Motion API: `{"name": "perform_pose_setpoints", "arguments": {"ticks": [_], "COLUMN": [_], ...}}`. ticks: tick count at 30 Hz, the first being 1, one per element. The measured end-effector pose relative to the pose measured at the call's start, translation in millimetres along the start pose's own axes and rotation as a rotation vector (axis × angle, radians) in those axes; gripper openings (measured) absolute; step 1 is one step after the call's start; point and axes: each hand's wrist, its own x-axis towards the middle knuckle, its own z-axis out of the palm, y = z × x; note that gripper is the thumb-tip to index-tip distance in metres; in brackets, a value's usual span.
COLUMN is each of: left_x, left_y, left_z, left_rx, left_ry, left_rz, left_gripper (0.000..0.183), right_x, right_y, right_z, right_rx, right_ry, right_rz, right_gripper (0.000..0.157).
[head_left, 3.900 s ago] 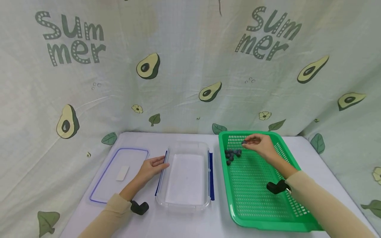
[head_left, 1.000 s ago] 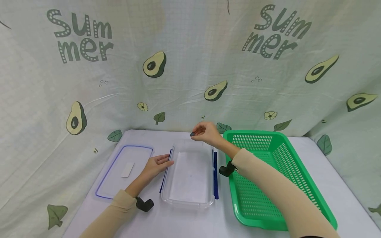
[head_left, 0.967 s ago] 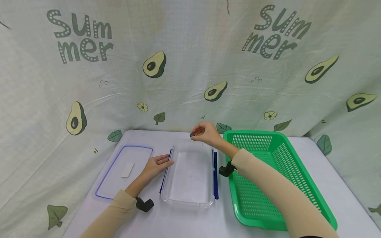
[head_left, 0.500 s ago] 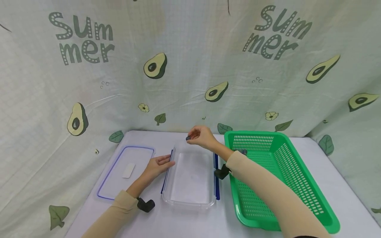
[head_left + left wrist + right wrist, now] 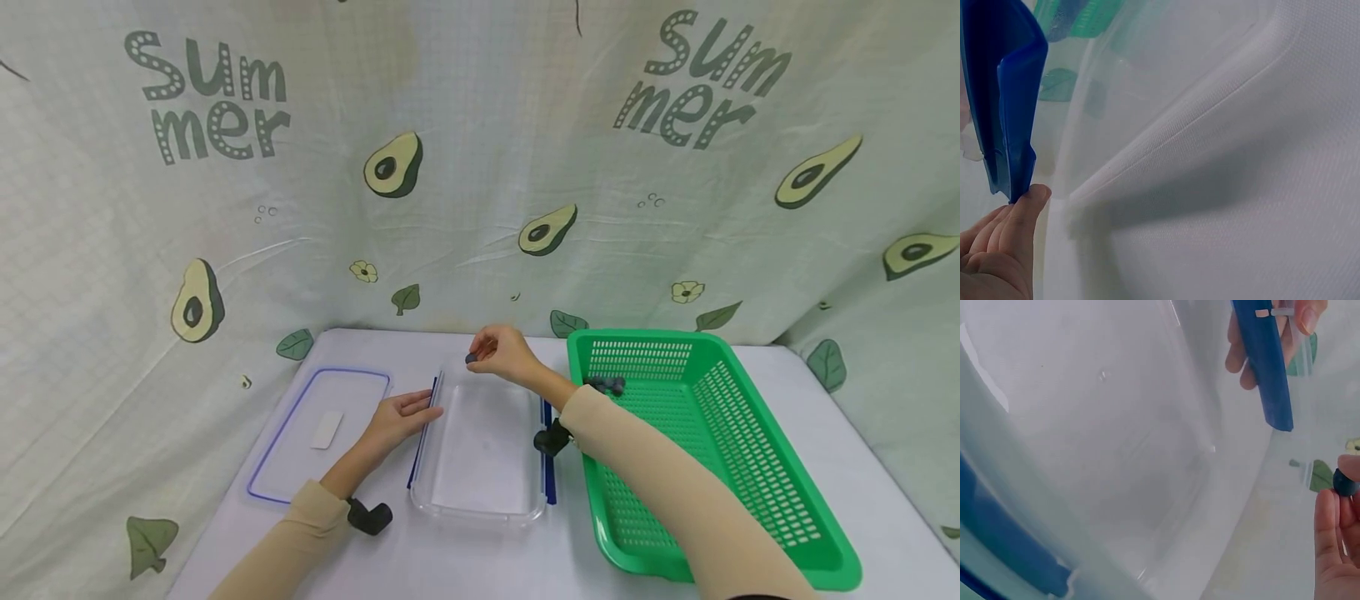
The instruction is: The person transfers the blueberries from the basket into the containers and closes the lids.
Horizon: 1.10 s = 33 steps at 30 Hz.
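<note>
In the head view, my right hand pinches one blueberry above the far end of a clear plastic food container. The right wrist view shows the blueberry between thumb and fingertips. My left hand grips the container's left wall, thumb over the rim and fingers outside by a blue side latch. A green perforated basket stands to the right, with several blueberries in its far left corner. My right sleeve hides part of the basket.
A clear lid with a blue seal lies left of the container, a white rectangle on it. Another blue latch hangs on the container's right side. A printed cloth hangs behind the white-covered table.
My right hand has carried a blueberry from the basket leftward over the container, and has sunk a little lower during the last second. My left hand keeps its grip on the container wall.
</note>
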Motion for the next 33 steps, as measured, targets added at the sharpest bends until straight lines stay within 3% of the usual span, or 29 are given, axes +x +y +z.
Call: {"name": "perform_pose_setpoints", "arguments": {"ticks": [15, 33], "left_x": [-0.4, -1.5], "left_y": [-0.1, 0.3], "left_z": [-0.2, 0.1], "left_rx": [0.011, -0.014], "left_ry": [0.018, 0.009], "left_rz": [-0.007, -0.004], "left_gripper": [0.066, 0.064], "right_x": [5, 10], "right_y": [-14, -6], "right_z": [3.2, 15.5], "right_rx": [-0.041, -0.069], "right_ry": [-0.02, -0.053], "right_rz": [-0.046, -0.033], "right_gripper": [0.019, 0.021]}}
